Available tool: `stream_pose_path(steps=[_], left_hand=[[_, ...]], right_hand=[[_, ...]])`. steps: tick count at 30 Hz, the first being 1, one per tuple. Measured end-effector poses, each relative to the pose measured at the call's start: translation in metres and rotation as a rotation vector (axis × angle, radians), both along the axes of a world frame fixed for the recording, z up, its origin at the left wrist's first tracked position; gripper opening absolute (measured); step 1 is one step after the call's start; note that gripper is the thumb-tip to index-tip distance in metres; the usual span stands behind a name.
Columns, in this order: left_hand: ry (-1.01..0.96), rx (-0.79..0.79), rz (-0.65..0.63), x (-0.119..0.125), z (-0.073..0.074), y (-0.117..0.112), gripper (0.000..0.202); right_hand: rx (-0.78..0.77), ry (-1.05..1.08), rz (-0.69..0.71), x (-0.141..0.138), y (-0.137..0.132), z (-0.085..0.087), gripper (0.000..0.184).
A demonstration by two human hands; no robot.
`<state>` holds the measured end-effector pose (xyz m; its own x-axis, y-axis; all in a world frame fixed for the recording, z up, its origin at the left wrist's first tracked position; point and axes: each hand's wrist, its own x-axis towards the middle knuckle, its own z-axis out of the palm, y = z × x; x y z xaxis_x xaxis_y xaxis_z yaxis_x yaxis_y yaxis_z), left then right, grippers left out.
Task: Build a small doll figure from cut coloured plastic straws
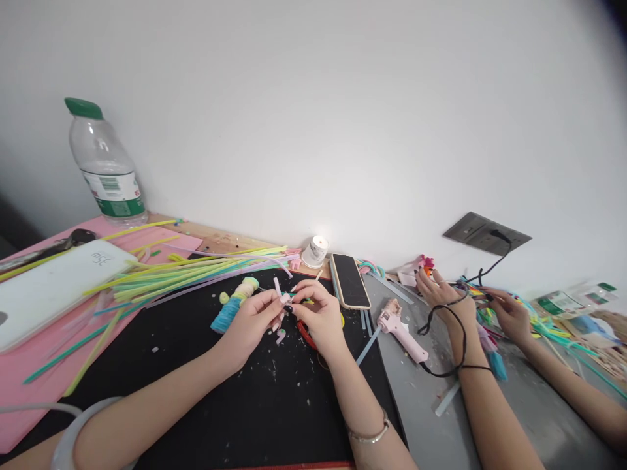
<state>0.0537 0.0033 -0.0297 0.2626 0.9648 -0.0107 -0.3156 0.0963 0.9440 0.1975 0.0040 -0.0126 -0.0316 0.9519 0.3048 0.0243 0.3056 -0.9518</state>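
Note:
My left hand (252,321) and my right hand (318,312) meet over a black mat (196,385), fingers pinched together on a small pale lilac pipe-cleaner piece (284,299). Another curled lilac piece (281,337) lies just below the fingers. A blue and yellow fuzzy bundle (234,303) lies left of my left hand. Red scissors handles (306,335) show under my right hand. A bunch of long yellow, green and lilac pipe cleaners (196,271) stretches across the mat's far left.
A phone (349,281) and a lit candle (315,250) sit behind my hands. A pink glue gun (400,328) lies to the right, its cord crossing another person's hands (443,294). A water bottle (105,166), white power bank (49,284) and wall socket (484,233) are around.

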Motion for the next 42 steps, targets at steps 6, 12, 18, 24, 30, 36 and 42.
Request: stream_pose_path(steps=[6, 12, 18, 24, 30, 36, 42], left_hand=[[0.031, 0.037, 0.090, -0.001, -0.001, 0.004, 0.032], [0.055, 0.070, 0.156, -0.003, 0.000, 0.004, 0.030], [-0.005, 0.033, 0.129, -0.003, -0.002, 0.004, 0.028], [-0.082, -0.021, 0.055, -0.004, 0.000, 0.002, 0.026], [-0.141, -0.043, 0.024, -0.003, 0.001, 0.002, 0.026], [-0.138, -0.065, 0.021, -0.001, 0.001, 0.001, 0.031], [-0.022, -0.021, 0.051, -0.003, 0.001, 0.003, 0.029]], right_hand=[[0.123, -0.191, -0.208, -0.010, -0.007, -0.001, 0.010], [0.116, -0.175, -0.192, -0.018, -0.013, -0.005, 0.019], [0.027, -0.008, -0.136, -0.022, -0.013, -0.006, 0.018], [-0.022, 0.028, -0.096, -0.021, -0.011, -0.006, 0.011], [-0.036, 0.036, -0.112, -0.021, -0.011, -0.009, 0.009], [-0.013, 0.006, -0.163, -0.021, -0.012, -0.008, 0.008], [0.007, -0.051, -0.146, -0.014, -0.009, -0.005, 0.008]])
